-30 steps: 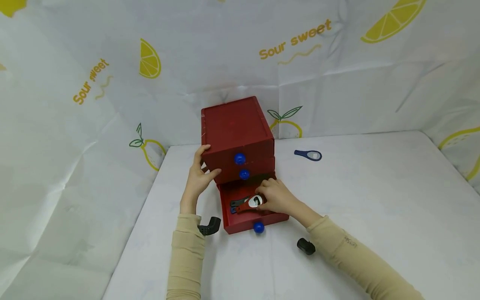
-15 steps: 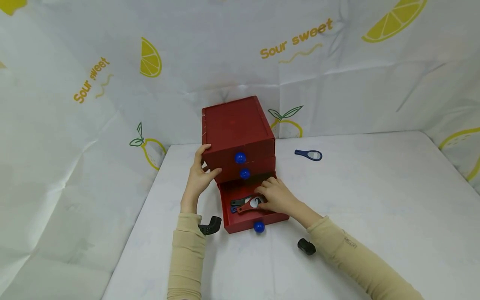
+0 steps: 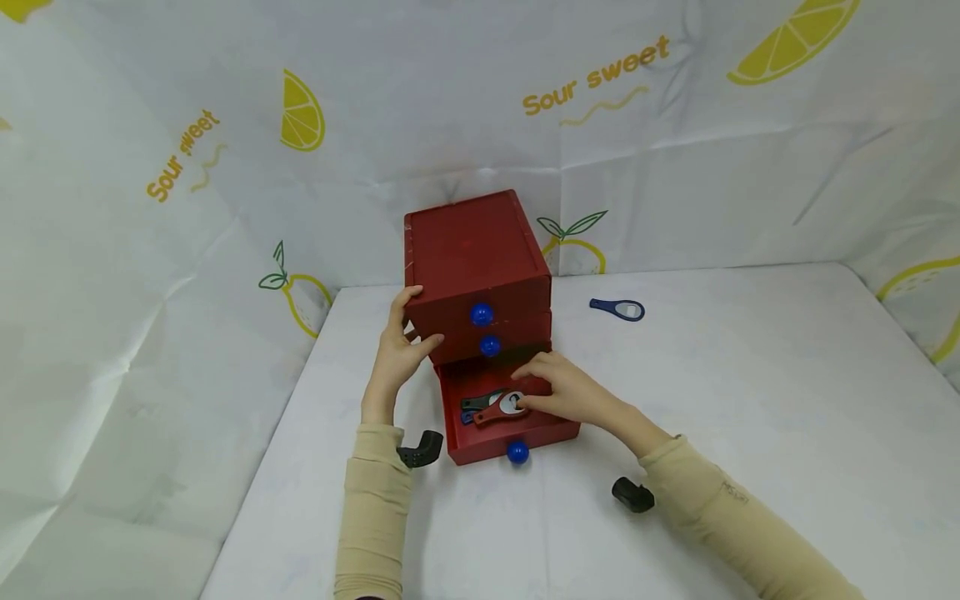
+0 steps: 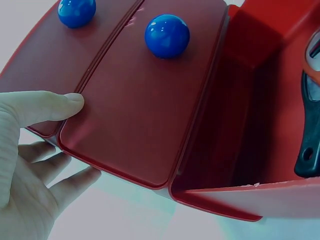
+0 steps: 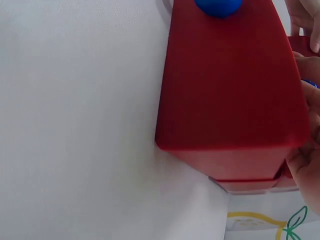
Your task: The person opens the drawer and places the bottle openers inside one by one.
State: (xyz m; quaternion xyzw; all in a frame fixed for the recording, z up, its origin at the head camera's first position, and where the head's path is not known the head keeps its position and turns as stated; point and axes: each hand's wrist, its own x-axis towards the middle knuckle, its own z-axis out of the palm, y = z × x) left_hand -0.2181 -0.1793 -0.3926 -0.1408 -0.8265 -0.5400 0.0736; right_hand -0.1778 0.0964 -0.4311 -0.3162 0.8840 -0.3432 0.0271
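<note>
A red three-drawer cabinet (image 3: 472,250) with blue round knobs stands with its bottom drawer (image 3: 480,454) pulled out. My left hand (image 3: 395,358) grips the cabinet's left front edge, thumb on the drawer fronts (image 4: 125,95) and fingers along the side. Inside the bottom drawer a red bottle opener (image 3: 492,412) lies partly over a dark green bottle opener (image 3: 477,403); a bit of something blue (image 3: 467,417) shows beneath. My right hand (image 3: 567,392) is over the drawer's right side, thumb and fingers spread apart, thumb tip right at the red opener's head.
A blue bottle opener (image 3: 604,307) lies on the white table (image 3: 750,400), right of the cabinet. Behind rises a white cloth backdrop (image 3: 450,100) printed with lemons. Black wrist-camera mounts (image 3: 422,450) stick out beside both forearms.
My right hand has let go of the red bottle opener, its fingers parting, and the forearm has shifted slightly right. The red opener now lies in the drawer. My left hand stays put.
</note>
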